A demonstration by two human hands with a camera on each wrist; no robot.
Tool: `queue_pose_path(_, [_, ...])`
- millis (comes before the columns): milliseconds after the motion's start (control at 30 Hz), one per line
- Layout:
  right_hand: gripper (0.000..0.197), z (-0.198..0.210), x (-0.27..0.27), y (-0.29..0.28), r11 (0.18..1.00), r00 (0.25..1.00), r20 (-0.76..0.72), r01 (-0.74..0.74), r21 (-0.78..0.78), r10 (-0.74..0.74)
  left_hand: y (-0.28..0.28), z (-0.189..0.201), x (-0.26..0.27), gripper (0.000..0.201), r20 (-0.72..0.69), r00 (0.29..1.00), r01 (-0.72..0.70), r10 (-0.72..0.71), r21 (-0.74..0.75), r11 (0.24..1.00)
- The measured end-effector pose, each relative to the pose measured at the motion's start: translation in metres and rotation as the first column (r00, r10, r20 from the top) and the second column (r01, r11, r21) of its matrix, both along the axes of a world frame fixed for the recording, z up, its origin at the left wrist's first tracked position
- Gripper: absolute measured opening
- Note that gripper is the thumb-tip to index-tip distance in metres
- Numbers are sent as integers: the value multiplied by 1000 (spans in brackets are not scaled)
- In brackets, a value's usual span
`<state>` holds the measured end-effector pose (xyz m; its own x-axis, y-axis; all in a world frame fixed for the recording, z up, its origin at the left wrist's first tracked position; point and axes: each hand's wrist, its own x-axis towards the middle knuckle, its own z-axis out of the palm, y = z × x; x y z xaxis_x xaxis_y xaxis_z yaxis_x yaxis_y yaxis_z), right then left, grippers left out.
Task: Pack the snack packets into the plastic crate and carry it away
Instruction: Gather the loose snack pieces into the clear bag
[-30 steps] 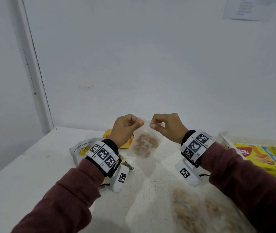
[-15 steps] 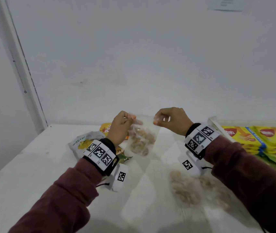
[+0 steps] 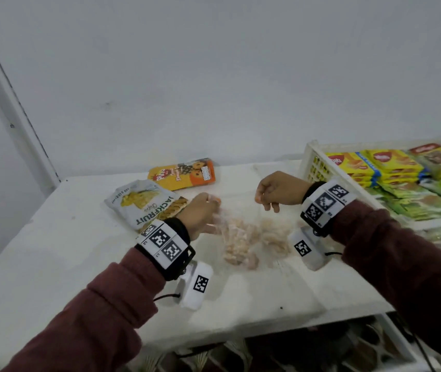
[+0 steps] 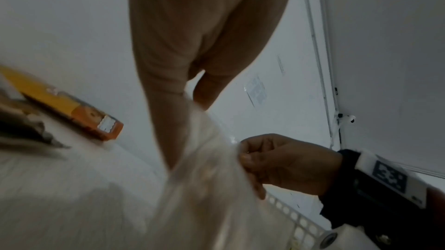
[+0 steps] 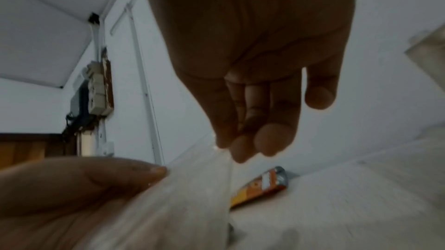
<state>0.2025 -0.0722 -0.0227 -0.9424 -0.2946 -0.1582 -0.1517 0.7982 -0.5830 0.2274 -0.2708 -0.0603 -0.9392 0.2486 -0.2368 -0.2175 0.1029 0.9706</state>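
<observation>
A clear packet of pale snack pieces (image 3: 236, 237) hangs low over the white table (image 3: 53, 251), its bottom at the tabletop. My left hand (image 3: 212, 204) pinches its top left corner and my right hand (image 3: 261, 196) pinches its top right edge. In the left wrist view the clear packet (image 4: 204, 178) runs from my left fingers down to the right hand (image 4: 243, 152). In the right wrist view my right fingertips (image 5: 240, 149) close on the film. The white plastic crate (image 3: 311, 159) stands at the right, holding yellow and green packets.
A second clear snack packet (image 3: 277, 236) lies on the table under my right wrist. A white jackfruit chips packet (image 3: 144, 205) and an orange-yellow packet (image 3: 184, 174) lie at the back left. The wall is close behind. The table's front edge has a shelf beneath it.
Both hands have come down with the clear packet from chest height to just above the table and spread a little apart. The head view has tipped down, showing the crate.
</observation>
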Motion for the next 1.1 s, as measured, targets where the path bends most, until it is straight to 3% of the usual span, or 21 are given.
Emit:
queue_pose_path(67, [17,-17,3,-3,991,997,31,63,120,-67,5,-8,2,37,54,997,64,-54,-216,974])
queue_pose_path(100, [31,-25,5,-2,970,994,41,85,228,-96,7,-12,2,57,45,996,91,-80,-380,920])
queue_pose_path(200, [66,-44,17,9,878,986,47,121,463,-161,14,-18,6,90,-35,969,138,-246,-747,651])
queue_pose_path(267, [74,-56,25,22,793,976,10,171,585,-218,19,-21,9,87,6,909,222,-416,-853,473])
queue_pose_path(333, [77,-66,31,34,727,953,45,197,658,-298,27,-25,11,79,107,847,321,-521,-883,341])
queue_pose_path(433, [78,-75,37,40,726,930,160,143,673,-332,39,-46,7,74,228,771,387,-595,-909,152])
queue_pose_path(500, [79,-78,38,37,704,936,152,124,699,-316,42,-58,1,76,253,752,365,-609,-929,64])
queue_pose_path(733, [83,-75,7,21,691,962,119,89,717,-248,53,-61,-23,81,236,832,288,-502,-957,28])
queue_pose_path(867, [79,-70,-21,23,687,962,129,74,723,-240,58,-58,-55,75,272,841,285,-467,-957,-44])
queue_pose_path(1100, [78,-64,-66,31,713,966,126,76,697,-226,70,-47,-95,81,239,879,259,-413,-966,-9])
